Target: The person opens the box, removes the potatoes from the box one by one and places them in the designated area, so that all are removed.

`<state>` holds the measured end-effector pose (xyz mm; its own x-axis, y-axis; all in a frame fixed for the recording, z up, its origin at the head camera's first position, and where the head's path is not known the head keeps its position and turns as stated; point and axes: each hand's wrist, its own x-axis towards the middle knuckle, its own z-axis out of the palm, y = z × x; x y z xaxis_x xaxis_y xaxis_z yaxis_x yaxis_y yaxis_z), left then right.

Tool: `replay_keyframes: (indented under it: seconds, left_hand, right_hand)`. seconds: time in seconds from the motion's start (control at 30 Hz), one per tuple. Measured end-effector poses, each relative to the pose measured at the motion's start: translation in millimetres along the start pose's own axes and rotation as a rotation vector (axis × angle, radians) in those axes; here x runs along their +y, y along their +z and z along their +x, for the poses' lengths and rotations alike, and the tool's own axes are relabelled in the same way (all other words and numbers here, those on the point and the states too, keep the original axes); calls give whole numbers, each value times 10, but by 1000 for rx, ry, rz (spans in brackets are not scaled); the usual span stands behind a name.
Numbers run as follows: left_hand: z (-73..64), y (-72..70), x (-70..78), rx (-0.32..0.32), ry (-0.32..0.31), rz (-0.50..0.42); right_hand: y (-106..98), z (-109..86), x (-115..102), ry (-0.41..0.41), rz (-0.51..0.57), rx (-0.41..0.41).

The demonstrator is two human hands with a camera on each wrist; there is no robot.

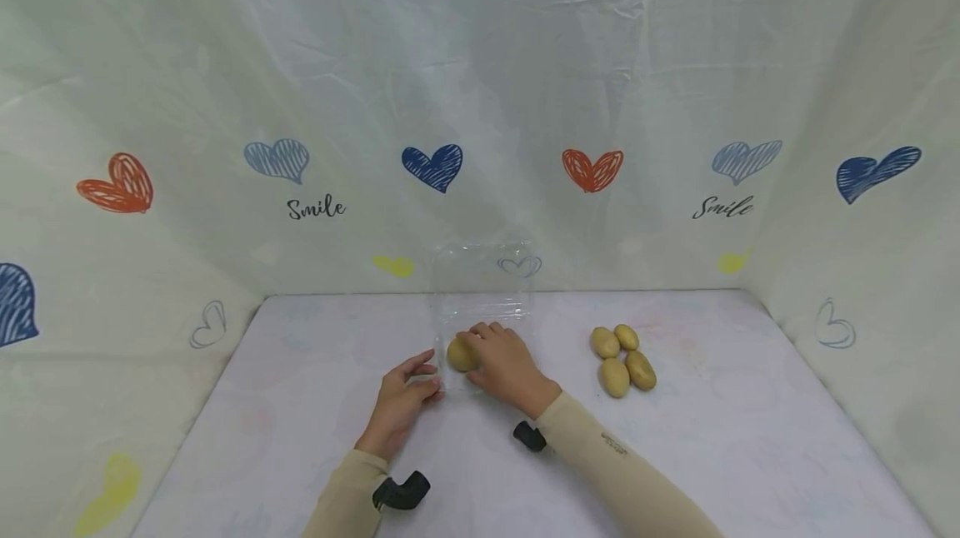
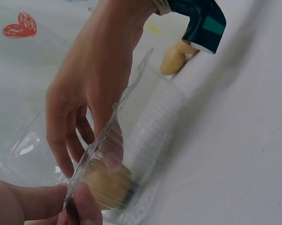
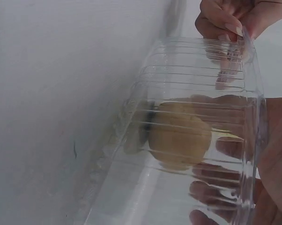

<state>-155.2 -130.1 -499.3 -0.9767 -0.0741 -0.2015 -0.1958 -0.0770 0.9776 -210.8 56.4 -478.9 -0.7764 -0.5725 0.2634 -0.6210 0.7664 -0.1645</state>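
A clear plastic clamshell container [image 3: 197, 72] stands on the table with its transparent lid [image 1: 480, 271] raised at the back. One potato [image 3: 178, 136] sits inside, near the left end. My left hand [image 1: 401, 405] pinches the container's rim between thumb and fingers, plainest in the left wrist view. From above, my right hand [image 1: 506, 363] reaches into the container beside the potato. Its thumb touches or nearly touches the potato, while the other fingers [image 2: 61, 154] hang loosely, apart from it. Ribbed plastic partly blurs the fingertips in the right wrist view.
Several more potatoes [image 1: 615, 378] lie in a cluster on the white table [image 1: 720, 455], right of the container. Behind stands a pale curtain [image 1: 360, 88] printed with hearts and the word Smile. Dark camera mounts [image 1: 403, 491] sit at both wrists.
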Motion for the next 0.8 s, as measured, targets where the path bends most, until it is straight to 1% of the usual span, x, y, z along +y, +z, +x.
replay_keyframes:
  seconds: [0.23,0.47,0.8]
  left_hand:
    - [-6,3,15,-5,9,-4]
    - [5,5,6,1,1,-6]
    - [-1,11,4,-1,3,-15]
  right_hand:
    - [28,39,-20,-2,-19,-10]
    - [57,74,-20,18,-26,-38]
    - [87,90,-30,15,-44,-23]
